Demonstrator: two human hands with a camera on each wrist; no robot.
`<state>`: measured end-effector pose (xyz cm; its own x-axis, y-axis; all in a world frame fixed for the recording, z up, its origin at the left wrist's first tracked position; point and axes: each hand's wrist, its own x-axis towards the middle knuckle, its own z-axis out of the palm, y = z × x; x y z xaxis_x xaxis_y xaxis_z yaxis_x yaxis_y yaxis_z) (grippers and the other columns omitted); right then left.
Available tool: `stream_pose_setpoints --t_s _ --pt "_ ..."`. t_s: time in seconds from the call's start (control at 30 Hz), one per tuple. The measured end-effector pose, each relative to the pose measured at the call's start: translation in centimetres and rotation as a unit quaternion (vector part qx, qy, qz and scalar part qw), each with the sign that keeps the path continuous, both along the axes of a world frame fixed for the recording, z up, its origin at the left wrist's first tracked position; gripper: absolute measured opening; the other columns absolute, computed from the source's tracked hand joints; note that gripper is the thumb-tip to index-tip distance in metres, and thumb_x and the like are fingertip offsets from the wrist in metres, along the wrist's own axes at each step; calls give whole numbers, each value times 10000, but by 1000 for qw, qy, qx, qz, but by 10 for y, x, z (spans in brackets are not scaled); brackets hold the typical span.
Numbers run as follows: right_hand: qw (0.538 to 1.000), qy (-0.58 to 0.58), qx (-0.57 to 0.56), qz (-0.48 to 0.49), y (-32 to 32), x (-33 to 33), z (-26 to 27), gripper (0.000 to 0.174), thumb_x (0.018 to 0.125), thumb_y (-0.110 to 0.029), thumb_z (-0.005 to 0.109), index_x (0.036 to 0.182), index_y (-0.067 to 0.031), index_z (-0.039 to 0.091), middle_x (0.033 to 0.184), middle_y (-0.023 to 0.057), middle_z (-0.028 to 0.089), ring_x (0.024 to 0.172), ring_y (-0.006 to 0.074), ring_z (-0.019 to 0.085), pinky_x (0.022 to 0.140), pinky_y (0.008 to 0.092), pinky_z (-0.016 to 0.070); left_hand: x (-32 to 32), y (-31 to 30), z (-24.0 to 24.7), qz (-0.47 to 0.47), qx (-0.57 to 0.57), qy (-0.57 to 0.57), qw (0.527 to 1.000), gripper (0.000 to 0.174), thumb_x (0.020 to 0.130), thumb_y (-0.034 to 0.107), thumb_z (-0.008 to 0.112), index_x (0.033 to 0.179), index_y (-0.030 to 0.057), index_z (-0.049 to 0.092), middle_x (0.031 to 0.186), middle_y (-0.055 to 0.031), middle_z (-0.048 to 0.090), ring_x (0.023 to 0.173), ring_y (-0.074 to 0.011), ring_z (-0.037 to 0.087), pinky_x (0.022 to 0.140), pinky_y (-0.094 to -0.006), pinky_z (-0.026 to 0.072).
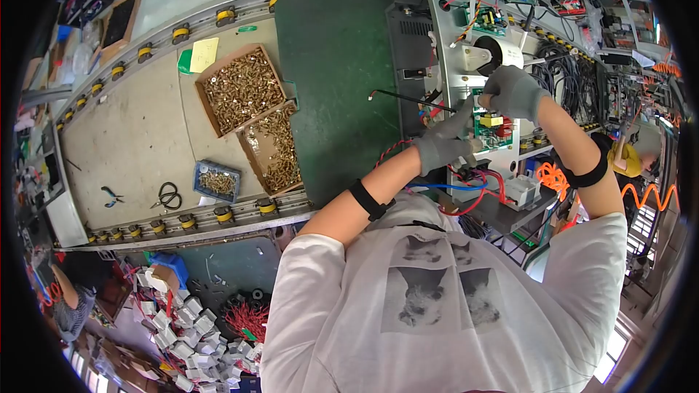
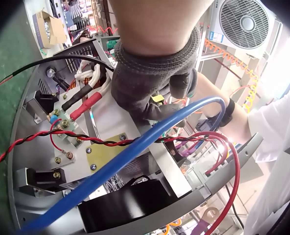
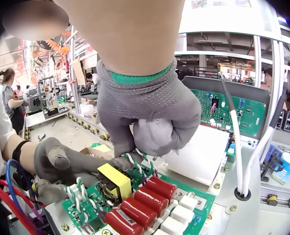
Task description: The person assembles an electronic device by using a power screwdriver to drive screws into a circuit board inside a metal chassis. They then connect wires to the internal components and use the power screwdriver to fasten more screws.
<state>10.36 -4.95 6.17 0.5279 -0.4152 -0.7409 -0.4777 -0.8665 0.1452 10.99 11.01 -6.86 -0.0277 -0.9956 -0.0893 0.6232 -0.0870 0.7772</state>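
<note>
A grey-gloved right hand (image 3: 150, 112) is over a green circuit board (image 3: 206, 205), its fingers curled around green-and-white twisted wires (image 3: 141, 166). Low from the other side comes the gloved left hand (image 3: 61, 164); one straight finger reaches to the same wires, beside the right fingertips. Both hands work inside an opened grey metal machine housing (image 1: 455, 65). On the board stand a yellow transformer (image 3: 114, 182) and several red capacitors (image 3: 147, 203). A white cylinder (image 1: 502, 54) lies just beyond the right hand. Blue cable (image 2: 135, 154) and red cable (image 2: 235, 186) arch near the left hand.
Left of the housing lies a green mat (image 1: 342, 102). Cardboard trays of brass screws (image 1: 244, 91), a blue bin of small hardware (image 1: 217, 180), scissors (image 1: 167, 196) and pliers (image 1: 112, 196) are on the bench. A thin black lead (image 1: 408, 97) sticks out of the housing over the mat.
</note>
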Motion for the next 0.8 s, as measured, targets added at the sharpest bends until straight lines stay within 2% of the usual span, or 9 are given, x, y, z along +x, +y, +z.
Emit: stream_pose_setpoints --t_s 0.1,0.23,0.33,0.57,0.63,0.67,0.7,0.77,0.8 --pt "998 -59 1 5 2 -6 -3 245 713 -263 639 713 -21 677 630 183 606 615 297 611 618 377 479 -2 -3 -5 9 -3 -19 1000 886 809 -6 536 1456 170 -44 1336 -184 406 698 -147 642 527 -246 533" --pt "998 -46 -40 17 9 2 -9 244 709 -271 646 713 -30 685 632 177 611 635 301 620 636 383 486 -4 -6 -8 9 -10 -11 1000 886 779 -51 528 1465 172 14 1198 -151 487 599 -112 574 486 -240 497" --pt "997 43 -58 -5 12 12 -9 275 734 -290 646 873 -61 711 874 144 676 838 270 652 786 348 508 0 -6 -6 -4 -10 16 1000 894 759 -70 527 1468 176 42 1142 -143 492 543 -106 514 456 -235 460" --pt "998 -44 -41 -5 11 -13 -11 267 776 -297 633 884 -64 704 860 157 669 818 282 646 766 359 500 0 -8 -1 11 0 -37 999 857 743 -79 490 1462 202 118 1168 -152 483 521 -111 518 433 -248 456" --pt "994 -105 12 -26 4 -28 -2 275 789 -297 621 912 -62 694 870 161 666 818 283 643 762 358 495 1 -7 9 28 83 31 996 773 759 -51 469 1441 202 208 1044 -121 556 502 -118 524 417 -255 444" --pt "984 -158 66 -39 -3 -35 4 285 801 -297 608 939 -59 684 879 165 663 818 284 640 759 357 490 -7 -11 -3 73 102 30 992 565 819 36 511 1361 129 381 850 -74 602 478 -114 521 411 -248 430" --pt "976 -204 79 13 -14 -49 3 318 821 -292 586 1035 -65 646 887 168 658 797 287 631 744 357 481 -4 -16 4 76 96 21 992 565 819 36 511 1361 129 381 850 -74 602 478 -114 521 411 -248 430" --pt "960 -268 80 -31 5 -61 45 339 829 -293 587 1084 -72 618 833 154 643 734 283 613 699 365 476 2 -26 18 144 208 -51 966 403 826 203 612 1199 62 555 779 -51 627 518 -103 561 447 -245 464" --pt "952 -299 64 3 6 -75 58 331 827 -282 592 1084 -75 616 805 144 629 704 283 597 676 366 469 -2 -34 16 199 199 -114 953 309 838 225 640 1038 -7 610 705 -50 596 484 -101 504 448 -251 425"
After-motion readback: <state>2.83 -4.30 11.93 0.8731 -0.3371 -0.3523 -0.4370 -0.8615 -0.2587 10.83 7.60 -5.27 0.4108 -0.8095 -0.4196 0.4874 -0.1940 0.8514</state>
